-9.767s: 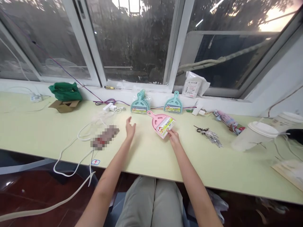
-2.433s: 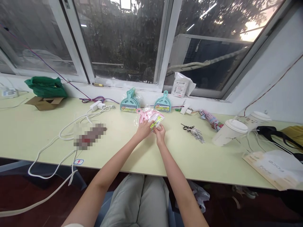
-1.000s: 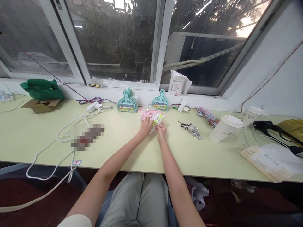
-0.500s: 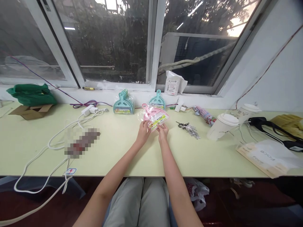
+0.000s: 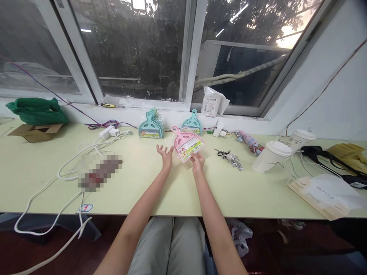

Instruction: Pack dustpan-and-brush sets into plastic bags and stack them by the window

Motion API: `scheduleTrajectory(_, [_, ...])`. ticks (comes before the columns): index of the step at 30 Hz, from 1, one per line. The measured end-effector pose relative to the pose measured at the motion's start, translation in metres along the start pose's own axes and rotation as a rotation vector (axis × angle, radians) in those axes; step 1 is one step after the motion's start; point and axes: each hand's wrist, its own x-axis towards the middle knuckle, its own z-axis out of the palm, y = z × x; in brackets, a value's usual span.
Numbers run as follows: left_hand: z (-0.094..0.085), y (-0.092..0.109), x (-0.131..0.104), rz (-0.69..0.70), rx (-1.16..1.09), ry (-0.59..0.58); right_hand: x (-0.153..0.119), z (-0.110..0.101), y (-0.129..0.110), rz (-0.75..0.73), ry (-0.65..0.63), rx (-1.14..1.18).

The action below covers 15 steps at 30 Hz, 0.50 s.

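Counted: one pink mini dustpan set (image 5: 187, 144); one teal stack (image 5: 150, 125), number unclear; one lone teal set (image 5: 192, 124); two lidded cups (image 5: 269, 156); one key bunch (image 5: 230, 157).

Head-worn view, forward and down over desk (image 5: 177, 191) toward window (image 5: 137, 49).

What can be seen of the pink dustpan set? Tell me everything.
The pink dustpan set is a small plastic pan with a handle that ends in a hanging hole, pointing up and to the left toward the window. White bristles show in the pan, and a yellow-green label crosses its wide lower edge. It looks sealed in clear wrap. It is tilted up off the pale green table, with the right hand pinching its lower edge. The left hand is open just left of it, not touching.
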Motion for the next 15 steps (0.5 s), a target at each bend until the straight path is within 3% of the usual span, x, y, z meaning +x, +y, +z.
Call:
scheduleTrajectory(3, [0.006, -0.008, 0.004, -0.255, -0.349, -0.283, -0.005, 0.007, 0.005, 0.033, -0.03, -0.053])
scheduleTrajectory(8, [0.016, -0.021, -0.014, -0.383, -0.544, -0.513, -0.009, 0.011, 0.009, -0.035, 0.091, -0.032])
scheduleTrajectory(11, [0.014, -0.025, -0.014, -0.372, -0.523, -0.53, -0.007, 0.008, 0.006, -0.029, 0.052, -0.059])
scheduleTrajectory(15, [0.006, -0.031, 0.0, -0.331, -0.494, -0.443, -0.004, 0.005, 0.002, -0.01, -0.124, -0.201])
